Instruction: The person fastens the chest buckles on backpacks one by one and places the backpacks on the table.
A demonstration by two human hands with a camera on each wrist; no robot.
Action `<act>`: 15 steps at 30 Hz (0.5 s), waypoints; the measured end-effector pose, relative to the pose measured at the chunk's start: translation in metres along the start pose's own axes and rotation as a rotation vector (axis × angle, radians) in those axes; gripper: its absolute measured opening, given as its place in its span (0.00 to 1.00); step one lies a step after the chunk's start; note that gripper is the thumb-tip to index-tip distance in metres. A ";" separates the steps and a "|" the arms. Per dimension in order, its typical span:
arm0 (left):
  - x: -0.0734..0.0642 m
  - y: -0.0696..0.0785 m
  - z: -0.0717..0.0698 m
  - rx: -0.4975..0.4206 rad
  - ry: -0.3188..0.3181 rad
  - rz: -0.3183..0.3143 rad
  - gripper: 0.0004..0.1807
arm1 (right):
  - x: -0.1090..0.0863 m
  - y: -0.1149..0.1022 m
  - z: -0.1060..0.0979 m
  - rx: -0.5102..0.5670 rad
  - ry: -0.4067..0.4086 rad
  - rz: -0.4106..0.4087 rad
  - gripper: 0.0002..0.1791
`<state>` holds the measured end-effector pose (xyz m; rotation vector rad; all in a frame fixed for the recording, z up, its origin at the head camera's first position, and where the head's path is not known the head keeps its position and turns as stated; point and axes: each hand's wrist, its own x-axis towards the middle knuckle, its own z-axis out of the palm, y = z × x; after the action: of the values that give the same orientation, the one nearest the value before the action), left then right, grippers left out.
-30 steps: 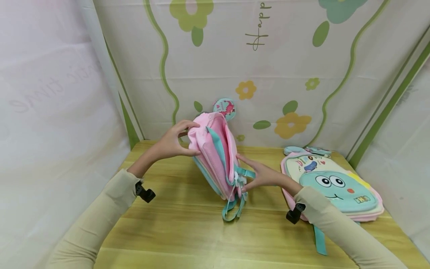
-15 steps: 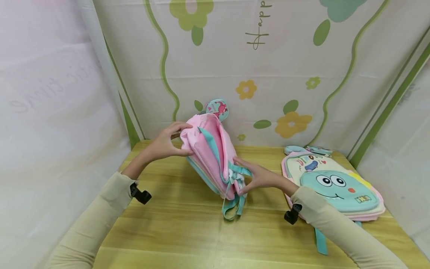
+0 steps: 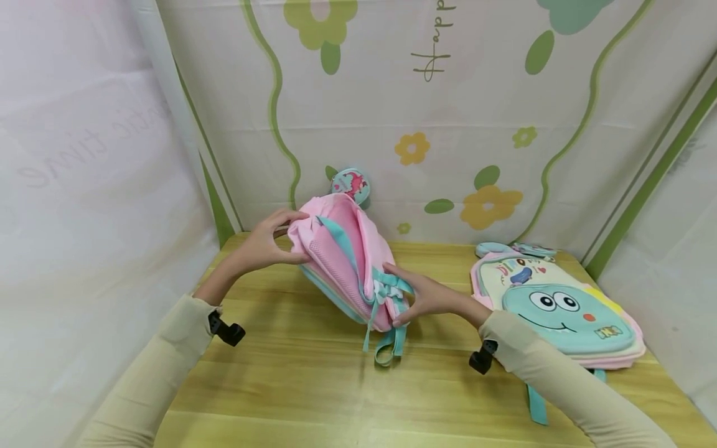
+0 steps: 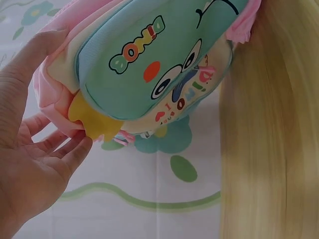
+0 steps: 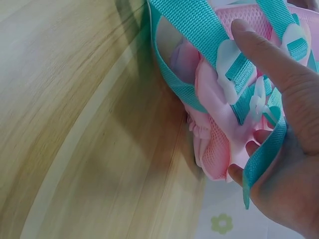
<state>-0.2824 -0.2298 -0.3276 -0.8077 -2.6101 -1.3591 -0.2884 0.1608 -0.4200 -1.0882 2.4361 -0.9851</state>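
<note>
A pink child's backpack is held tilted over the wooden table, its padded back and teal straps towards me. My left hand grips its left end between thumb and fingers; in the left wrist view those fingers touch a yellow flap beside the dinosaur-face pocket. At the lower right end, my right hand holds the bag, thumb across the straps. White buckles lie close to that thumb, and a teal strap end hangs over the palm. A round dinosaur-print pouch shows behind the bag.
A second backpack with a teal cartoon face lies flat on the right of the table, a strap trailing towards the front. A flower-print curtain stands behind, with white cloth on both sides.
Both hands have moved left with the backpack, the left hand further and slightly lower. The bag leans over more to the left, and the round pouch has shifted left with it.
</note>
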 end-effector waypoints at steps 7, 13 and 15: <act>-0.007 -0.009 -0.008 0.029 -0.061 -0.035 0.44 | 0.004 -0.002 0.003 -0.011 -0.001 0.020 0.69; -0.011 -0.015 -0.014 0.041 -0.103 -0.091 0.46 | 0.007 -0.002 0.005 -0.006 -0.007 0.039 0.68; -0.012 -0.017 -0.015 0.044 -0.118 -0.114 0.47 | 0.008 -0.003 0.005 -0.012 -0.008 0.046 0.68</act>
<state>-0.2825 -0.2545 -0.3352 -0.7655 -2.8060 -1.3134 -0.2899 0.1510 -0.4218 -1.0335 2.4524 -0.9516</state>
